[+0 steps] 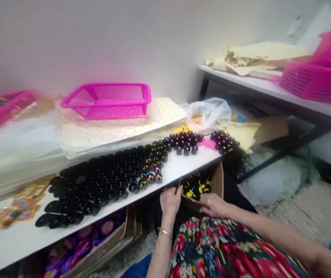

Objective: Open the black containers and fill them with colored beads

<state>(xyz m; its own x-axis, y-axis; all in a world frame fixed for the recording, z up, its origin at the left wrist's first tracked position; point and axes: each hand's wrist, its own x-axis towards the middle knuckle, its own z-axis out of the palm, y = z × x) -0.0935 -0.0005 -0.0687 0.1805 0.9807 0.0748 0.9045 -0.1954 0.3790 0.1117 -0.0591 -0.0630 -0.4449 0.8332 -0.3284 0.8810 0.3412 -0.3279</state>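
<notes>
left hand (170,200) and right hand (212,205) grasp the cardboard box (219,179) by its rim (fingertips partly hidden), so an upward jerk could bump the worktop (178,165), toppling black cups (109,175).

The cardboard box (219,179) is brown, its pieces (202,187) black and yellow, the tabletop (179,164) white, the cups (103,175) black, some dotted pink and yellow, the basket (113,112) magenta, and the garment (226,247) patterned red, white, green and dark blue.

From the box (218,180), bare table (178,166) leaves a way through at eleven o'clock; cups (103,175) block nine and twelve.
</notes>
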